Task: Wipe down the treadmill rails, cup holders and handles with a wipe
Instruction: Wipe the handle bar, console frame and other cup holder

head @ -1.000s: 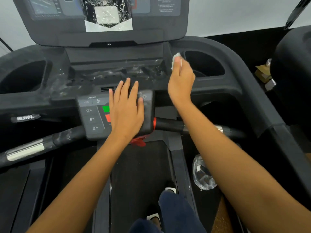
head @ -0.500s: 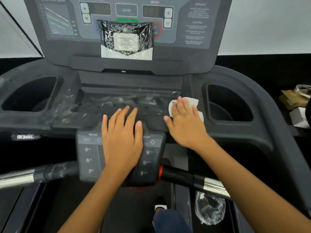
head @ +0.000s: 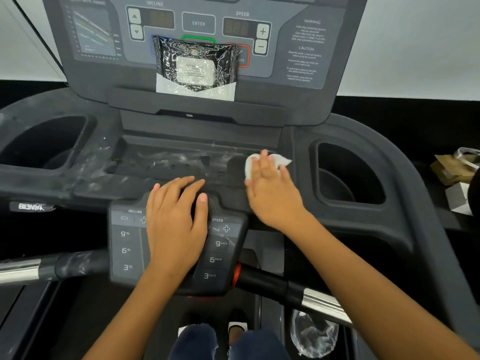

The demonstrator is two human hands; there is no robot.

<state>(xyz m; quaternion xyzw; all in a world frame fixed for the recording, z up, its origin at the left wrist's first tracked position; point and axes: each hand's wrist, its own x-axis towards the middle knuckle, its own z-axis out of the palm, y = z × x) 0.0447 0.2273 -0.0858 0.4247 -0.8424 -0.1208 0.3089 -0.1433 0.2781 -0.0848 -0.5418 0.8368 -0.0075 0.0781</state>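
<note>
My right hand point(head: 270, 188) lies flat with straight fingers on a white wipe point(head: 281, 161), pressing it onto the dusty middle tray point(head: 166, 162) of the treadmill console, at the tray's right end. My left hand point(head: 176, 224) rests flat on the small keypad point(head: 124, 245) with incline and speed buttons. The right cup holder point(head: 348, 175) is just right of the wipe; the left cup holder point(head: 44, 141) is at the far left. A handlebar point(head: 319, 298) with chrome sections runs beneath the keypad on both sides.
A black pack of wipes point(head: 194, 66) leans on the upright display panel point(head: 304, 53). A crumpled clear plastic bag point(head: 314, 333) lies by the belt at lower right. Cardboard and paper items point(head: 454, 172) sit at the right edge. My feet point(head: 236, 328) stand on the belt.
My right hand came off the right cup holder's rim, laid the wipe flat on the tray and slid it slightly forward. The camera tilted up. My left hand stayed on the keypad.
</note>
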